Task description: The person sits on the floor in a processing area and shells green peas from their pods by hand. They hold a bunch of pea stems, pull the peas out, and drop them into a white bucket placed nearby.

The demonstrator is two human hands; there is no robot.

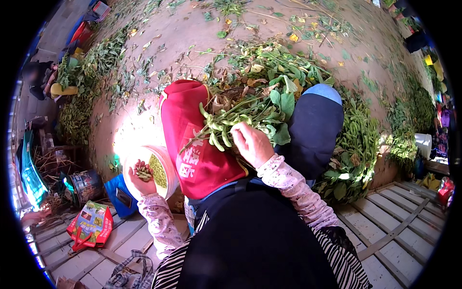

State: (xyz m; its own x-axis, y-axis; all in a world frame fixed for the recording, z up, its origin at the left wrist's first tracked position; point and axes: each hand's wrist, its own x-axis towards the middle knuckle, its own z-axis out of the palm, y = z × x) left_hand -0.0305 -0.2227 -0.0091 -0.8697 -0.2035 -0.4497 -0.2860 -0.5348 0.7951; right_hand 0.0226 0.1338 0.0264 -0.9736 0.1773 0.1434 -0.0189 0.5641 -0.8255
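Note:
My left hand [143,177] is palm up over a pale round bucket [173,177], with several green bean pods [144,172] cupped in it. Inside the bucket, below and beside the hand, lie many small green pieces [158,169]. My right hand [249,141] has its fingers curled at a cut bean plant [220,126] that lies across my lap; whether a pod or stem is between its fingers is hidden. Plump green pods hang from the plant's stem just left of these fingers. A red cloth [184,108] bearing writing covers my left knee.
Heaped bean plants [353,144] lie right of my dark-covered knee, with more leafy plants [270,65] in front. A blue bag [121,202], a red shopping bag [92,224] and a dark bucket [86,184] stand at left. Another person [39,79] sits at the far left.

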